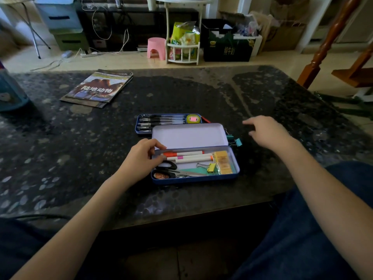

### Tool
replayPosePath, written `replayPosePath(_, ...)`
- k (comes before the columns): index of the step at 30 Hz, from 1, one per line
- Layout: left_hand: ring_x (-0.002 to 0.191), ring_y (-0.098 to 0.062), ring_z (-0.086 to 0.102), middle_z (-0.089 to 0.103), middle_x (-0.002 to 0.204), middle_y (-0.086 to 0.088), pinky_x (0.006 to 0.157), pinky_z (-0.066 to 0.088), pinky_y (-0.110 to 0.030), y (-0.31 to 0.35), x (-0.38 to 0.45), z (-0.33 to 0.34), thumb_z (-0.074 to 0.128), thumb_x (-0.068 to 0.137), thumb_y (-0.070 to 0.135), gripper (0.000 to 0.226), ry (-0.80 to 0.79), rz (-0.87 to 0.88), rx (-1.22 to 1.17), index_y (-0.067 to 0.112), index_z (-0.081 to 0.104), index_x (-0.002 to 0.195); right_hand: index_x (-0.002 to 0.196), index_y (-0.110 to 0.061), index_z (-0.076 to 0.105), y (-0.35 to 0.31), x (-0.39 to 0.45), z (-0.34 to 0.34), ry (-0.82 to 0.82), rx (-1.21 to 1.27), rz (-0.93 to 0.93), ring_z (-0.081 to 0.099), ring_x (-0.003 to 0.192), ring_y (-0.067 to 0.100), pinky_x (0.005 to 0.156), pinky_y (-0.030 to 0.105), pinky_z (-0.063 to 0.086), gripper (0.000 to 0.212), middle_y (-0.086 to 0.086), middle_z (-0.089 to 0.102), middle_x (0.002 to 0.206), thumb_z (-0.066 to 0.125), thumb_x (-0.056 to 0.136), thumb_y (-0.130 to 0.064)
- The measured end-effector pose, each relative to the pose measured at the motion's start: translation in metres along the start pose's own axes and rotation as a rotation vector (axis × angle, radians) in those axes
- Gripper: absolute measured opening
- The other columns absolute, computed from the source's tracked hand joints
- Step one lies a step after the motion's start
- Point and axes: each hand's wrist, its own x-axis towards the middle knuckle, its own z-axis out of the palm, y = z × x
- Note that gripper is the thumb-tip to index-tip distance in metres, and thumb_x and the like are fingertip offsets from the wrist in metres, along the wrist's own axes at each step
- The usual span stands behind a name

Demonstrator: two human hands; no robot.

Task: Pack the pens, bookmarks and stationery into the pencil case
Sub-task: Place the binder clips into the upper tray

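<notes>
A blue tin pencil case (193, 179) lies open on the table, lid (188, 135) tilted back. Inside are white markers with orange caps (187, 156), black-handled scissors (169, 168), a yellow binder clip (211, 167), yellow sticky notes (223, 162) and a teal card. My left hand (144, 158) grips the case's left end, fingers on the rim by the marker tips. My right hand (266, 132) hovers empty to the right of the lid, fingers spread. Teal binder clips (235, 140) lie on the table beside the lid. Behind, a blue tray (167, 122) holds several black pens and a tape roll (193, 118).
A stack of magazines (99, 87) lies at the far left of the dark table (80, 158). A teal object (11, 93) sits at the left edge. On the floor beyond stand a pink stool (155, 47), a white rack and boxes.
</notes>
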Motion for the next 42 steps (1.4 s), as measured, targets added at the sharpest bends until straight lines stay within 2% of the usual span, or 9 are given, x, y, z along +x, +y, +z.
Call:
replayPosePath(6,0.073,-0.005,0.048,0.042,0.082,0.012,0.063,0.034,-0.015,0.007,-0.006,0.0,0.067,0.083,0.021,0.027,-0.005,0.086,0.079,0.028,0.057,0.108,0.131,-0.018,0.055,0.002,-0.001,0.015,-0.099,-0.087,0.18,0.058,0.107,0.028,0.084,0.04,0.052,0.046,0.012,0.058,0.123,0.056,0.088,-0.001)
replayPosePath(11,0.087,-0.01,0.043,0.05,0.095,0.009,0.079,0.039,-0.03,0.014,-0.01,0.001,0.059,0.089,0.031,0.024,0.002,0.24,0.213,0.03,0.068,0.111,0.124,-0.02,0.059,-0.001,0.002,0.015,-0.062,-0.059,0.179,0.059,0.106,0.029,0.086,0.041,0.053,0.041,0.011,0.059,0.122,0.059,0.087,-0.003)
replayPosePath(17,0.108,-0.001,0.033,0.05,0.127,0.026,0.084,0.022,-0.029,0.01,-0.011,0.006,0.033,0.094,0.047,0.038,-0.176,0.315,0.411,0.045,0.051,0.127,0.094,-0.018,0.072,-0.017,-0.01,0.004,0.137,0.506,-0.008,0.063,0.079,0.01,0.075,0.027,0.052,0.009,0.0,0.07,0.09,0.07,0.085,-0.016)
replayPosePath(21,0.104,0.004,0.028,0.052,0.126,0.027,0.084,0.021,-0.03,0.009,-0.01,0.005,0.027,0.092,0.052,0.042,-0.191,0.294,0.372,0.046,0.056,0.122,0.09,-0.02,0.072,-0.038,-0.027,-0.004,-0.089,0.85,-0.126,0.069,0.063,0.008,0.056,0.019,0.054,0.008,-0.002,0.071,0.076,0.073,0.082,-0.017)
replayPosePath(30,0.107,-0.002,0.037,0.055,0.122,0.025,0.084,0.025,-0.031,0.013,-0.012,0.003,0.031,0.089,0.054,0.042,-0.159,0.318,0.37,0.044,0.061,0.118,0.081,-0.024,0.071,-0.059,-0.038,0.01,-0.356,0.773,-0.279,0.069,0.063,0.004,0.05,0.014,0.05,0.007,-0.006,0.072,0.07,0.074,0.081,-0.019)
replayPosePath(33,0.1,-0.002,0.053,0.064,0.106,0.018,0.088,0.042,-0.03,0.023,-0.013,0.007,0.055,0.088,0.038,0.029,-0.003,0.242,0.054,0.036,0.063,0.116,0.083,-0.027,0.072,-0.065,-0.044,0.012,-0.381,0.83,-0.352,0.069,0.066,0.005,0.055,0.015,0.052,0.012,-0.003,0.073,0.074,0.074,0.081,-0.015)
replayPosePath(36,0.089,0.002,0.064,0.067,0.095,0.014,0.081,0.051,-0.014,0.038,-0.012,0.014,0.071,0.079,0.008,0.045,0.051,0.09,-0.353,0.027,0.061,0.119,0.087,-0.026,0.072,-0.071,-0.049,0.015,-0.361,0.884,-0.426,0.069,0.07,0.011,0.06,0.019,0.056,0.016,0.004,0.074,0.082,0.075,0.08,-0.012)
replayPosePath(38,0.087,0.003,0.064,0.066,0.094,0.014,0.076,0.052,-0.012,0.042,-0.014,0.019,0.073,0.077,0.006,0.048,-0.026,0.097,-0.342,0.023,0.061,0.12,0.091,-0.021,0.072,-0.073,-0.051,0.017,-0.317,0.892,-0.452,0.069,0.074,0.017,0.066,0.024,0.059,0.017,0.009,0.072,0.086,0.076,0.079,-0.01)
replayPosePath(42,0.082,0.008,0.063,0.064,0.092,0.017,0.074,0.046,-0.004,0.045,-0.021,0.024,0.072,0.076,0.001,0.052,-0.1,0.131,-0.313,0.029,0.058,0.117,0.095,-0.014,0.072,-0.072,-0.05,0.02,-0.258,0.824,-0.478,0.069,0.081,0.01,0.078,0.024,0.057,0.02,-0.002,0.071,0.085,0.077,0.077,-0.009)
